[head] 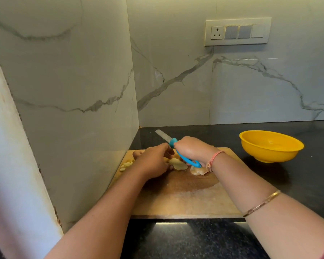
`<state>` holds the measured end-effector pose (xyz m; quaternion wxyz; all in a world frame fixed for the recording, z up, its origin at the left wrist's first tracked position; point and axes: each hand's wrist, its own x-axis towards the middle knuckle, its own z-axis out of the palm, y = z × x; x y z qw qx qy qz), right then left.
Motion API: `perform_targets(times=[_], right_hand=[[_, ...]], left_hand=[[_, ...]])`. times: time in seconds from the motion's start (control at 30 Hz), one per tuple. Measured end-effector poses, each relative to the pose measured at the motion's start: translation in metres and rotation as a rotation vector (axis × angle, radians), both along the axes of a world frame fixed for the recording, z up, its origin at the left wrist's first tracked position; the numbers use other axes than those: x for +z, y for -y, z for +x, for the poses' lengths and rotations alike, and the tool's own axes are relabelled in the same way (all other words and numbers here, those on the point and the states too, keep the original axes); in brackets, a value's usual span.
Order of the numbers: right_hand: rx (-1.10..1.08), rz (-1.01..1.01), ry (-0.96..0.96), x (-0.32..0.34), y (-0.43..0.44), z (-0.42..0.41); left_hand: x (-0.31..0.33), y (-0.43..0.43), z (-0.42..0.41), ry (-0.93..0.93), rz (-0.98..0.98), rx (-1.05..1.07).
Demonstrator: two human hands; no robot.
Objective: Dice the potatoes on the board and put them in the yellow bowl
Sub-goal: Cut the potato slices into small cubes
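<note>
Grey-veined marble walls (73, 71) meet a black counter (269, 184); a switch panel (238, 31) sits high.

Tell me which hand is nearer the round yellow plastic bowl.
Right. The right hand, gripping the blue-handled knife, sits left of the bowl; the left hand is farther left, holding a potato piece.

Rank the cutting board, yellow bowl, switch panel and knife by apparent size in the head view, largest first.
1. Cutting board.
2. Yellow bowl and switch panel: they look about alike, and the panel is farther off, so unranked.
3. Knife, partly hidden by the right hand.
</note>
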<state>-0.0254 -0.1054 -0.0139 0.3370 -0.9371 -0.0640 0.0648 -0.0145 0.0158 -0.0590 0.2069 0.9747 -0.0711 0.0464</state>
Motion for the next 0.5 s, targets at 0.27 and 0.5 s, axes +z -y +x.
perform_targets(times=[0.27, 0.5], right_hand=[[-0.034, 0.037, -0.051, -0.001, 0.005, 0.011], [-0.015, 0.041, -0.068, -0.006, 0.001, 0.019]], left_hand=[[0.000, 0.003, -0.001, 0.037, 0.024, 0.076], [0.001, 0.006, -0.002, 0.039, 0.083, 0.112]])
